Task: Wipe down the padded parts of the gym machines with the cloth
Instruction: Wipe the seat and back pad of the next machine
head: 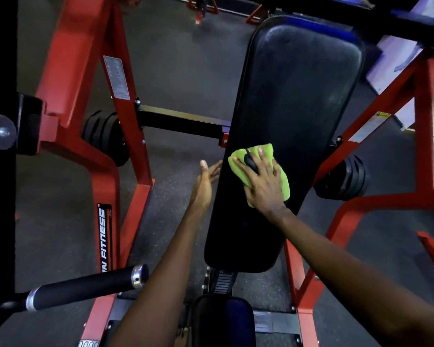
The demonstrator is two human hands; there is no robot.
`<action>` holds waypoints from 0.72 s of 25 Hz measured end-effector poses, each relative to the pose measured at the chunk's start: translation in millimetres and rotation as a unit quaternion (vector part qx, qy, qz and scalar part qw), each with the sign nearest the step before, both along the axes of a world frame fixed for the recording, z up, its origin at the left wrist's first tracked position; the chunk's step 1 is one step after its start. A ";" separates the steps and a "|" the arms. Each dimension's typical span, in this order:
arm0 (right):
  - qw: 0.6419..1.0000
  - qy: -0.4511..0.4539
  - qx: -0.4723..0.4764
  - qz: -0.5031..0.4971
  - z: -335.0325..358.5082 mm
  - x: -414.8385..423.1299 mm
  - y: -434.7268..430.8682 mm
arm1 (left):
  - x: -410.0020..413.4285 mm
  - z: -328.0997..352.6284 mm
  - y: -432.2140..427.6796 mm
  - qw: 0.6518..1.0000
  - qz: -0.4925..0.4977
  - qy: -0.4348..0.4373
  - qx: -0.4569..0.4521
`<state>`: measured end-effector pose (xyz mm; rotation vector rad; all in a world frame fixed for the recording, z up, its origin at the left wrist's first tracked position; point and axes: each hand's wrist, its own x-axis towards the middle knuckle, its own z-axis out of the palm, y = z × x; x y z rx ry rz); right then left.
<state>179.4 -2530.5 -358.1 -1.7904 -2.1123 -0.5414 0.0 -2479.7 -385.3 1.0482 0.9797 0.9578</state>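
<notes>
Green cloth [266, 151]; black pad [293, 101]; red frame [85, 46]; speckled grey floor [181, 58].

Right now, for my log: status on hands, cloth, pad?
Right hand flat on green cloth, pressing it to back pad. Left hand open, touching pad's left edge. Pad's upper stretch unobstructed.
</notes>
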 end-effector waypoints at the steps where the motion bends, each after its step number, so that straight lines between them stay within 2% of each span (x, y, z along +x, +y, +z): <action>1: 1.000 -0.015 -0.003 0.012 -13.5 -1.5 -6.4 | 4.7 2.8 3.1 1.000 -0.005 0.009 0.022; 6: 0.990 -0.066 -0.025 0.119 -70.0 1.3 -28.7 | 13.4 -7.4 7.8 0.981 -0.053 0.130 0.134; 8: 0.983 -0.102 -0.062 0.143 -83.7 11.1 -45.7 | 11.0 -6.7 8.1 0.980 -0.057 0.140 0.133; 10: 0.983 -0.106 -0.084 0.126 -88.1 33.1 -61.6 | 9.5 0.9 8.0 0.981 -0.060 0.138 0.120; 12: 0.993 -0.057 -0.067 0.079 -76.7 56.6 -67.6 | 8.5 2.1 5.3 0.979 -0.074 0.150 0.115; 14: 0.999 0.035 -0.031 0.010 -53.7 68.7 -60.0 | 11.9 0.5 2.2 0.974 -0.088 0.176 0.112; 16: 0.990 0.121 -0.002 -0.065 -37.9 62.5 -50.1 | 18.0 -1.8 0.6 0.958 -0.079 0.247 0.119; 18: 0.981 0.162 0.006 -0.103 -41.4 43.9 -47.5 | 23.5 1.6 -0.4 0.942 -0.086 0.303 0.113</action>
